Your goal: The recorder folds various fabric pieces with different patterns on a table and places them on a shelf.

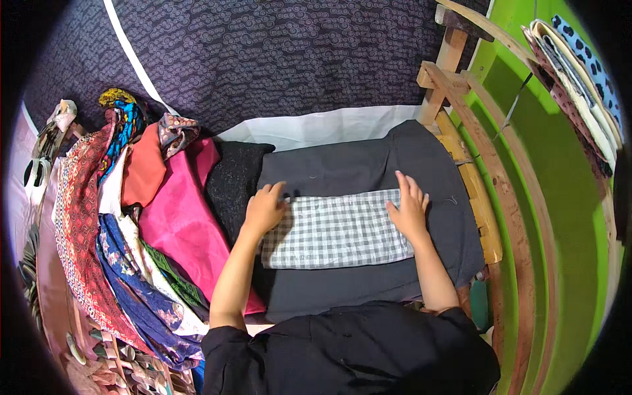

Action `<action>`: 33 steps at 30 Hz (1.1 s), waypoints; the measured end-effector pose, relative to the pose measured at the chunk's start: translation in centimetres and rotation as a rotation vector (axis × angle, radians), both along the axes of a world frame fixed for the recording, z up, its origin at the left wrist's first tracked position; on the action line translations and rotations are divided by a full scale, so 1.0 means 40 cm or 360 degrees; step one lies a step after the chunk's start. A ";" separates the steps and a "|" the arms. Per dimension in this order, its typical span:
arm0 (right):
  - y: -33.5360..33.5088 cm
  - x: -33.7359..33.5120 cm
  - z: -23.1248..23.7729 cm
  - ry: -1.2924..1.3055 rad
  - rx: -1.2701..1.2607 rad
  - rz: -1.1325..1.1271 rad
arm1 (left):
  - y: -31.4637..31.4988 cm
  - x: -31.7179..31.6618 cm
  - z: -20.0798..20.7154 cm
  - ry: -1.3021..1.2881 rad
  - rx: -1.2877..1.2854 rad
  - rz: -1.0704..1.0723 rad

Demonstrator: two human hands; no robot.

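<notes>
A folded grey-and-white checked cloth (pixel 339 230) lies flat on a dark grey cloth (pixel 336 164) in front of me. My left hand (pixel 265 210) rests at the upper left corner of the checked cloth, its fingers slightly bent and apart. On the opposite side, my right hand (pixel 409 209) lies over the upper right corner with fingers spread and thumb out on the checks. Neither hand grips anything that shows. Both forearms reach in from the black clothing at the lower edge.
To the left is a heap of fabrics, with a pink cloth (pixel 174 217), an orange cloth (pixel 143 172) and a red patterned cloth (pixel 85 230). Wooden slats (pixel 490 164) stand along the right, before a green wall (pixel 573 217). Folded fabrics (pixel 579 85) hang at upper right. A dark patterned cloth (pixel 296 59) covers the back.
</notes>
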State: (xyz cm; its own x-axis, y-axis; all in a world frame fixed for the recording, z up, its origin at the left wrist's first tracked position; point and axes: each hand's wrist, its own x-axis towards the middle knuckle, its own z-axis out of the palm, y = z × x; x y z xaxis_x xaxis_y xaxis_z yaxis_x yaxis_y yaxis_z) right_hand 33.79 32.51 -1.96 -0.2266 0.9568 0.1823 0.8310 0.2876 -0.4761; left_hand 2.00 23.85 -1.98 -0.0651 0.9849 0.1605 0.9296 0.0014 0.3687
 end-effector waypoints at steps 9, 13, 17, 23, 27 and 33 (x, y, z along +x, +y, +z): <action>-0.065 -0.108 -0.080 -0.0445 -0.0039 0.0653 | 0.027 0.144 -0.090 -0.0054 -0.0199 -0.0366; -0.058 -0.095 -0.082 -0.0367 -0.0087 0.0515 | 0.060 0.141 -0.082 -0.0031 -0.0292 -0.0250; -0.005 -0.077 -0.039 -0.0392 -0.0389 0.0486 | 0.109 0.103 -0.041 0.0145 -0.0506 -0.0042; 0.125 -0.078 -0.015 -0.0171 -0.0371 0.0794 | 0.152 0.044 0.069 0.0092 -0.0802 -0.0247; 0.181 -0.092 0.038 -0.0351 -0.0762 0.0925 | 0.139 0.009 0.137 0.0150 -0.0336 -0.0408; 0.121 -0.048 0.216 -0.0075 0.0475 0.0772 | 0.033 0.048 0.348 0.0241 0.0264 -0.0408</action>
State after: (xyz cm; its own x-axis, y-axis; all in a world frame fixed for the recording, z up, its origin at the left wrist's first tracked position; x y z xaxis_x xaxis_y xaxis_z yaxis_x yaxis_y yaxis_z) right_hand 31.88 37.36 6.70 -0.6417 0.6495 0.4079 0.5885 0.7580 -0.2812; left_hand 3.90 25.15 11.94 0.2181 0.9257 0.3089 0.9361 -0.2880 0.2020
